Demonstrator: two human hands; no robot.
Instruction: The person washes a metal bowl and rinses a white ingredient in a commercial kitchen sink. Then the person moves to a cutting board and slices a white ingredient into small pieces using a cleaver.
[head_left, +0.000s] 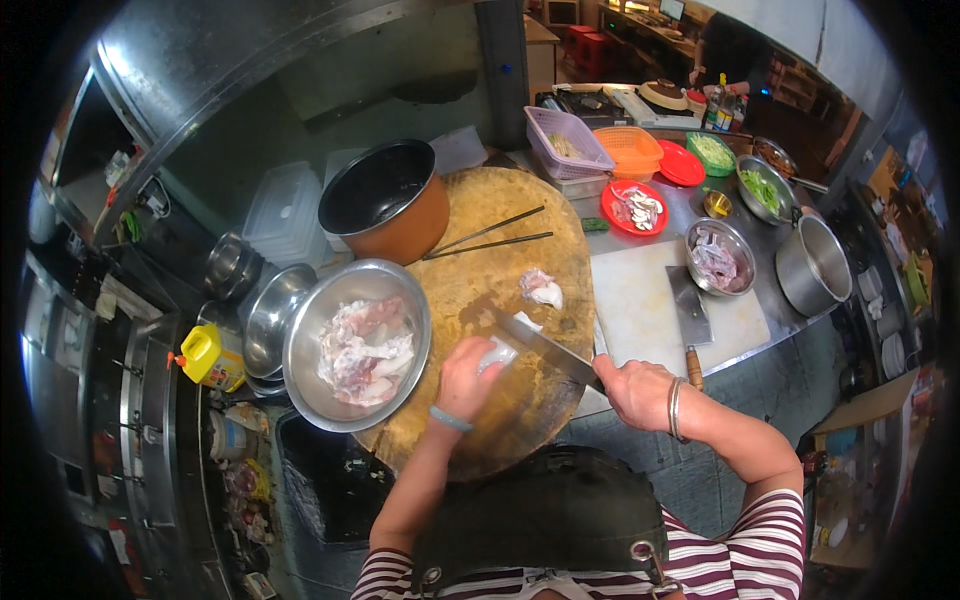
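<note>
My left hand (459, 384) holds a pale, translucent piece of flesh (497, 354), perhaps squid, against a round wooden chopping block (502, 195). In my right hand (637, 394) is a broad-bladed kitchen knife (551, 351), its blade angled across the block just right of that piece. A small white slice (529, 322) lies at the blade's far side. Farther back on the block rests a pink and white piece of flesh (541, 288). Left of my left hand, a steel bowl (306, 341) holds more pink and white flesh (367, 352).
A black-lined pot (397, 217) and two dark chopsticks (491, 245) occupy the block's back. To the right, a wood-handled cleaver (688, 304) lies on a white cutting board (630, 300) beside a steel bowl of meat (716, 259). A red plate (611, 219) of sliced food sits behind.
</note>
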